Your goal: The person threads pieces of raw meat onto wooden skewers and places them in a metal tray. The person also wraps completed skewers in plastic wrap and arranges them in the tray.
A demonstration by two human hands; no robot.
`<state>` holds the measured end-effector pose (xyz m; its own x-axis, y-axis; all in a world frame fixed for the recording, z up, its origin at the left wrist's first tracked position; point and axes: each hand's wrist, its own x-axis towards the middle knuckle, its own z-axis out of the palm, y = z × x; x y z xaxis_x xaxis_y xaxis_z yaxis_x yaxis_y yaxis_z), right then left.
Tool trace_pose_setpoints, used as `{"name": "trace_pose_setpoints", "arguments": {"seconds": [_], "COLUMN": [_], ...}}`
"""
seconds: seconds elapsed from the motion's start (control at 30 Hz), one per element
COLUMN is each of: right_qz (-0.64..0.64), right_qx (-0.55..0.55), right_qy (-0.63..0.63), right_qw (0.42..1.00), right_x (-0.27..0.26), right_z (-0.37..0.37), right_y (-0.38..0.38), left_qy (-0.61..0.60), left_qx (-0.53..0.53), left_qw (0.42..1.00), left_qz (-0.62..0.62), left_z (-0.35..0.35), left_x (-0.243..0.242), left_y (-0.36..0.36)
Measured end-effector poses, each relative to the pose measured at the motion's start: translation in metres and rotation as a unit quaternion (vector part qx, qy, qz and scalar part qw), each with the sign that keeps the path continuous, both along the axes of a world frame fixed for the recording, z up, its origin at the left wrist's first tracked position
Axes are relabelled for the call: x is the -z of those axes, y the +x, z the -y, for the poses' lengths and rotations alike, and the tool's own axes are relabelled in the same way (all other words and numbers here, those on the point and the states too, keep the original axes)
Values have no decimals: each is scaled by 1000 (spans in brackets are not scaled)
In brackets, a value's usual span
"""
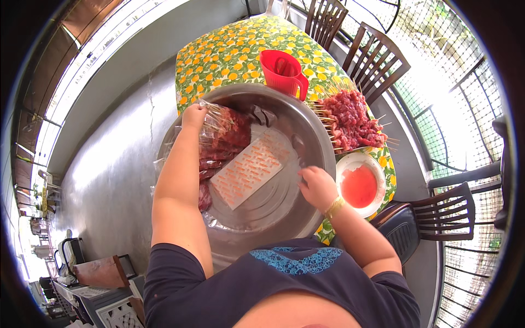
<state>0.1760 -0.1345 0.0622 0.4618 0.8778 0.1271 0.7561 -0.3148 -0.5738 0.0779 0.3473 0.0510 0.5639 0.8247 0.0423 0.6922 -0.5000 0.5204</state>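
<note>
My left hand grips the top of a clear plastic bag at the left rim of a large metal basin. Inside that bag are raw meat skewers, their bamboo ends towards my hand. More bagged meat lies below it along the basin's left side. A flat white rectangular piece with rows of orange marks rests at a slant on the basin floor; its material is unclear. My right hand hovers over the basin's right side, fingers curled inward. Whether it pinches thin clear plastic cannot be made out.
A heap of raw meat skewers sits right of the basin, sticks pointing outward. Nearer me is a white bowl of reddish liquid. A red plastic pitcher stands behind the basin on the fruit-patterned tablecloth. Wooden chairs line the right.
</note>
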Motion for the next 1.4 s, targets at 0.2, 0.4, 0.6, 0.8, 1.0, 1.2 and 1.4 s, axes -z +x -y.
{"name": "trace_pose_setpoints", "arguments": {"seconds": [0.2, 0.4, 0.6, 0.8, 1.0, 1.2, 1.4], "right_qz": [0, -82, -123, -540, -681, -169, -29], "right_qx": [54, 165, 199, 328, 152, 88, 80], "right_qy": [-88, -150, -133, -64, -135, -293, -293], "right_qw": [995, 971, 963, 773, 704, 937, 952], "right_x": [33, 73, 110, 117, 127, 120, 127], "right_z": [-114, -159, -163, -169, -161, -160, -161], "right_y": [37, 51, 69, 81, 90, 47, 16], "left_qy": [30, 298, 312, 282, 268, 48, 3], "left_qx": [-57, -7, 361, 272, 289, 180, 162], "left_qw": [998, 946, 860, 857, 865, 960, 972], "left_qz": [0, 127, -179, -334, -311, -207, -167], "left_z": [1, 63, 168, 158, 173, 252, 281], "left_x": [6, -1, 54, 86, 100, 112, 125], "left_y": [2, -17, -46, -43, -52, -76, -102]}}
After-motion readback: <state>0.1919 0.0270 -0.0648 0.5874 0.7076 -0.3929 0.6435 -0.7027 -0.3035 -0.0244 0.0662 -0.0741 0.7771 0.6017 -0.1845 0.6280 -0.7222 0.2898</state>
